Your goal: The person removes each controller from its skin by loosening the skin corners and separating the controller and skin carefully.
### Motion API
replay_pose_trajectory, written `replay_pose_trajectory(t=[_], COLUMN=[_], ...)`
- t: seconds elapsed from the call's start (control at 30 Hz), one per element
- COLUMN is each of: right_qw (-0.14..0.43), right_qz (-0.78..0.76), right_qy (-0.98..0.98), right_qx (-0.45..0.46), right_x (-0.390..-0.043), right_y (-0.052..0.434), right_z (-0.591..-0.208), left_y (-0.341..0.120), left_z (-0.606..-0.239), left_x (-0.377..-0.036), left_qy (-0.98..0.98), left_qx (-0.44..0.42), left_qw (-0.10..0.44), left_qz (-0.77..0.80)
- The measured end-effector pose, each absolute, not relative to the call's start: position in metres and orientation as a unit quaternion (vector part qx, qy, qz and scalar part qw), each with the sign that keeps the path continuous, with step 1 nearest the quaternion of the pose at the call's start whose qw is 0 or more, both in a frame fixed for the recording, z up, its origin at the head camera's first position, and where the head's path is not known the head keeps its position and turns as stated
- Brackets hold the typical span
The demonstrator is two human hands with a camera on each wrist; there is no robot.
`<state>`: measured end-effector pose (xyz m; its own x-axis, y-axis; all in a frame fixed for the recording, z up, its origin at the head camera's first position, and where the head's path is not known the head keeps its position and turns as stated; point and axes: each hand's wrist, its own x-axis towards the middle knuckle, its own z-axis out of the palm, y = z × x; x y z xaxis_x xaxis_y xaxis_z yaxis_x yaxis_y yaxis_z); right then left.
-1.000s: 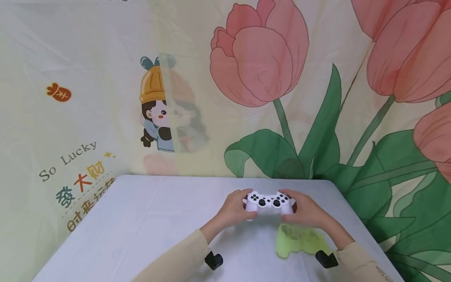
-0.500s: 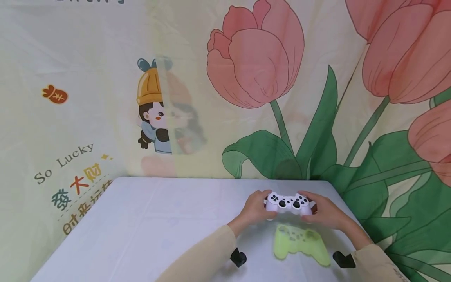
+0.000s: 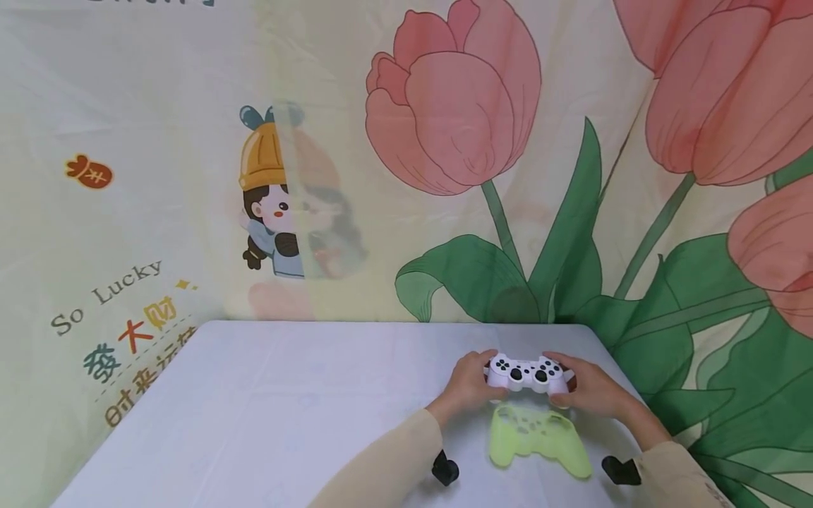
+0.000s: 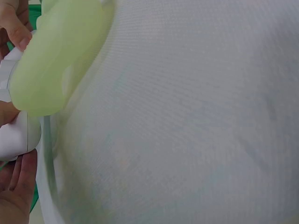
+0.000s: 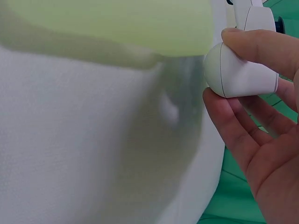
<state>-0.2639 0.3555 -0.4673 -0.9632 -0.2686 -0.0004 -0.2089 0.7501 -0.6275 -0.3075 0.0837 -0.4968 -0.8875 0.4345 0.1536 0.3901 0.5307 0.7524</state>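
Note:
A white game controller (image 3: 528,375) with black sticks and buttons faces up between both hands, over the table's far right part. My left hand (image 3: 468,382) grips its left end, thumb in front and fingertips at the back. On the other end, my right hand (image 3: 591,386) does the same. The right wrist view shows that thumb (image 5: 261,49) on the controller's white handle (image 5: 243,74), with fingers curled beneath. Just nearer than the controller, a pale green translucent silicone controller cover (image 3: 536,437) lies on the table.
The white-covered table (image 3: 305,395) reaches back to a wall cloth printed with tulips (image 3: 457,120). Black wrist mounts (image 3: 446,468) stick out below the beige sleeves (image 3: 387,458).
Both hands have carried the controller to the right, mostly in the first half second, then slightly lower. The green cover, partly overlapped before, now shows whole. The head view has shifted a little.

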Motion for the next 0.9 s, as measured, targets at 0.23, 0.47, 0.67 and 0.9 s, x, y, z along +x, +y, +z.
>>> replay_pose_trajectory(t=[0.23,0.47,0.67,0.9], right_qw=[0.058,0.083,0.075,0.070], right_qz=[-0.326,-0.317,-0.297,-0.292], right_qy=[0.936,0.939,0.945,0.944], right_qx=[-0.117,-0.101,-0.116,-0.137], right_x=[-0.266,-0.266,-0.266,-0.262], right_y=[0.354,0.351,0.349,0.352], right_z=[-0.476,-0.479,-0.481,-0.479], left_y=[0.084,0.079,0.072,0.065], left_z=[-0.497,-0.501,-0.506,-0.504], left_x=[-0.301,-0.301,-0.304,-0.308], left_qy=[0.884,0.886,0.885,0.880], left_qx=[0.220,0.211,0.224,0.255], left_qw=[0.038,0.063,0.066,0.067], left_qz=[0.410,0.407,0.402,0.396])
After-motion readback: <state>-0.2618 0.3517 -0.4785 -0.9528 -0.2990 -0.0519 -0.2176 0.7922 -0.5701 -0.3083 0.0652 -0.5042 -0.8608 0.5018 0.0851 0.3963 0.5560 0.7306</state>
